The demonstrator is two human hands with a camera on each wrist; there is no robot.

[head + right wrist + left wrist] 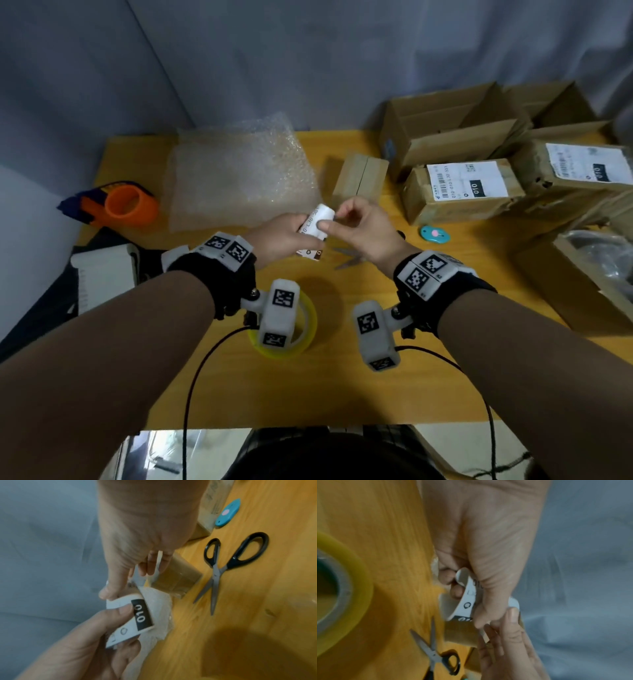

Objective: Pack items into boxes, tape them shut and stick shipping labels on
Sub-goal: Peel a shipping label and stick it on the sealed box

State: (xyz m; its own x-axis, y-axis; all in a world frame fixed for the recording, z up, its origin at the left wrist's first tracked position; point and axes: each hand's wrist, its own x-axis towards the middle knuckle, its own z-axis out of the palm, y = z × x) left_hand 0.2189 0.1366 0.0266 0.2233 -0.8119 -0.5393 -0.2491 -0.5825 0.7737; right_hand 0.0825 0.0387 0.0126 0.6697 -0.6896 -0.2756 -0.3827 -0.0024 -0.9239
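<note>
1. My left hand (281, 236) has its fingers (456, 591) curled round a curled shipping label (317, 222), thumb pressed on the printed face beside the black "010" block.
2. My right hand (359, 226) pinches the label's far edge between thumb and forefinger (109, 591); the other fingers hang loosely bent. I judge I am peeling the label from its backing, though the split between sticker and liner is too blurred to confirm.
3. The label is held in the air between both hands, above the surface (342, 383), not yet on any box.
4. Just beyond my hands stands a small taped box (359, 178) with no label showing on it; I take it as the likely target.
5. To the right, well apart, sit two labelled boxes (462, 192) and open cartons (445, 130).
6. Scissors (223, 566) lie under my right hand; a teal cutter (435, 234) lies near them.
7. A yellow tape roll (308, 329) sits nearer me; an orange tape dispenser (126, 205) and bubble wrap (239, 171) lie to the left.
8. Next I would need to free the sticker fully, keep it uncurled, and press it flat on the small box's top.
</note>
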